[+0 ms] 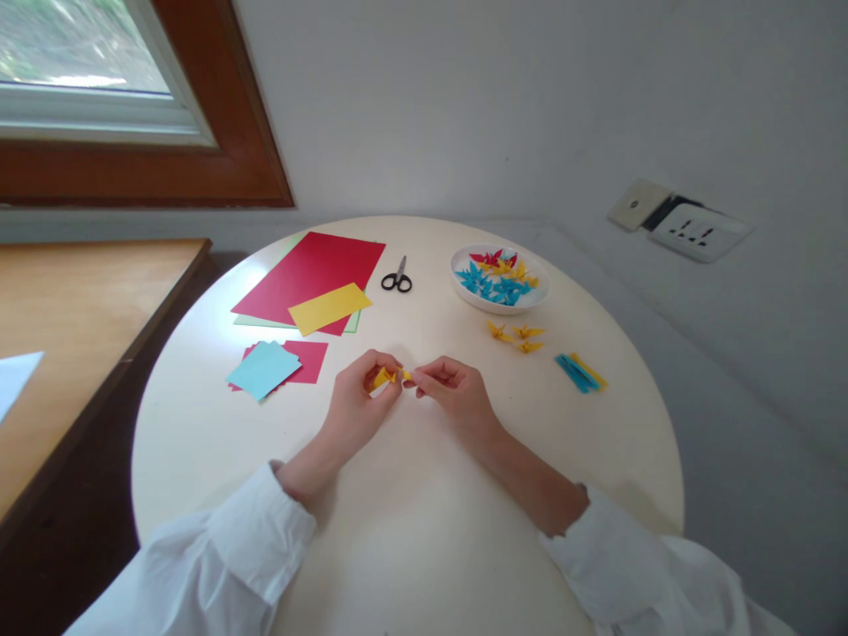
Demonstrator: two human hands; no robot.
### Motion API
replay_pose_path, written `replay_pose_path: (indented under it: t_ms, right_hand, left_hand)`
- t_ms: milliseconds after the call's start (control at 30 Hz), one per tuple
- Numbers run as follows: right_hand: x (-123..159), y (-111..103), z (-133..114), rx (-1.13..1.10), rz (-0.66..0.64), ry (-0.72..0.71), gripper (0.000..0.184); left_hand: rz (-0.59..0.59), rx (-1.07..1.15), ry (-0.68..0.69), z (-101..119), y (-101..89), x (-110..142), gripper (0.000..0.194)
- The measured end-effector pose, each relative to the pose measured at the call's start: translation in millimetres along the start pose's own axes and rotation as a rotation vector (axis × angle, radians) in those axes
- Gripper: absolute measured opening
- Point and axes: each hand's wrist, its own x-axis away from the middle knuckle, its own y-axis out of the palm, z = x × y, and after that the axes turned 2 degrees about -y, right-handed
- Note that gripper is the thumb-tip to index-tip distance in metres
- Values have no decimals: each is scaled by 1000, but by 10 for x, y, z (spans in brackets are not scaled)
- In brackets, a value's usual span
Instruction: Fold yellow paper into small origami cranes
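Observation:
Between my two hands is a small yellow origami crane (382,379), held just above the middle of the round table. My left hand (361,389) is closed around its body, the fingers hiding part of it. With thumb and forefinger, my right hand (454,386) pinches a thin yellow tip of the same paper. To the right lie several finished yellow paper cranes (528,333). Behind them a white dish (500,308) holds red, yellow and blue paper cranes.
Black-handled scissors (397,281) lie near the table's back. Red sheets (308,274) and a yellow strip (329,308) are at back left, light blue squares (263,371) nearer. Folded blue and yellow strips (579,374) lie right. A wooden desk (86,291) stands left; walls border the table (411,530).

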Motion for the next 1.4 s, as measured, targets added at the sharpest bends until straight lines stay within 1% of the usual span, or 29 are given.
replay_pose_path:
  t_ms: [400,700,967,1233,1400]
  right_hand:
    - [0,7,8,-11,5,-40,18]
    - [17,4,-27,28,-16,-26,17]
    - [9,4,6,0,-10,-47,15]
    - [15,6,13,-33,-6,-38,14]
    - [-11,15,26,-99,-7,-4,18]
  left_hand:
    - [-1,-11,-7,26,5,3,6]
    - [4,-32,-40,32,-2,7,3]
    - [4,-27,-42,-15,2,-1,3]
    - [11,-10,-51,10,2,-5,5]
    - [32,-11,-38,-7,-8,-4,6]
